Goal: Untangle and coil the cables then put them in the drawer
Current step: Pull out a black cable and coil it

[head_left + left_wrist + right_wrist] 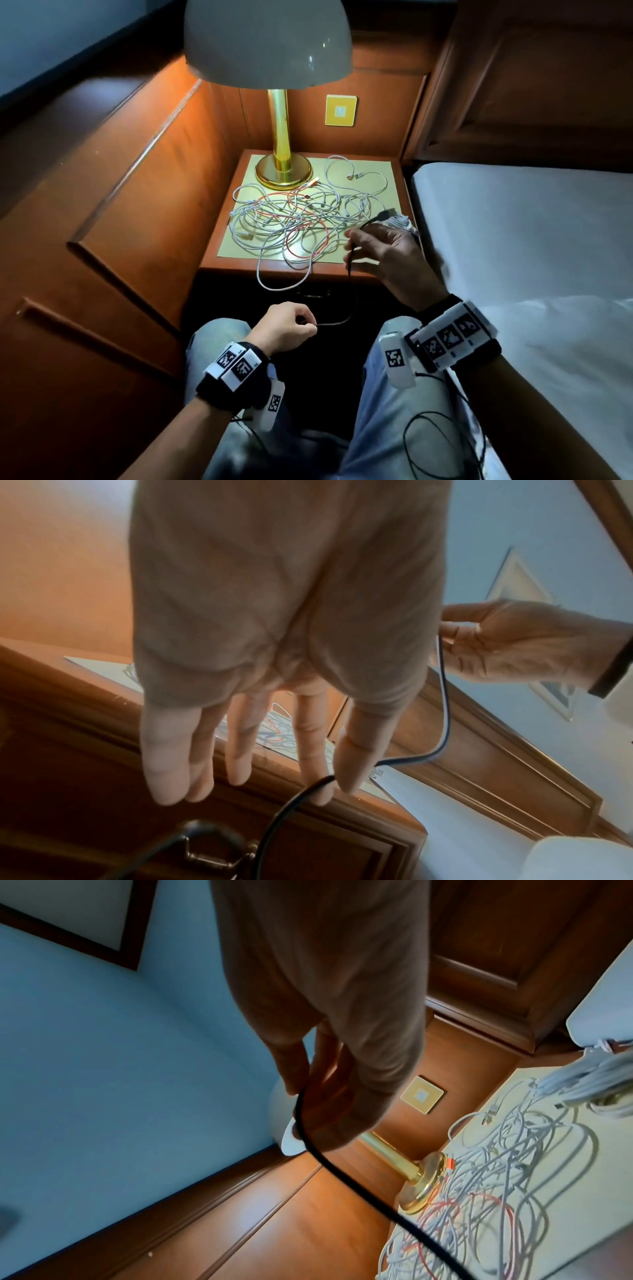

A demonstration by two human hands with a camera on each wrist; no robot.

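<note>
Both wrists carry black straps with white marker blocks, just above denim-clad knees. Left hand (286,327), low over the lap, pinches a thin black cable (350,291) between thumb and forefinger; the other fingers look straight and relaxed in the left-wrist view. Right hand (387,253), raised at the near right corner of the nightstand (236,263), pinches the same cable further along, its dark plug end poking up past the fingers. Between the hands the cable sags in a loose curve.

Step in hand, by judgement: one cable drawn free of the heap and held ready for coiling. The next move likely calls for winding it in even loops round one hand while the other feeds slack (the free tail runs down past the left hand; its end is not visible).

Remaining tangle (298,219): slim, round, rubbery leads, mostly white with a couple of orange-red ones, overlapping on a pale smooth mat; one white loop droops over the front edge. A small bundle of white cable (400,221) lies at the right edge, whether properly coiled cannot be told. Glossy brass lamp (282,168), domed white shade, stands at the back. Drawer (325,853), varnished dark wood with a metal drop handle, appears closed.
</note>
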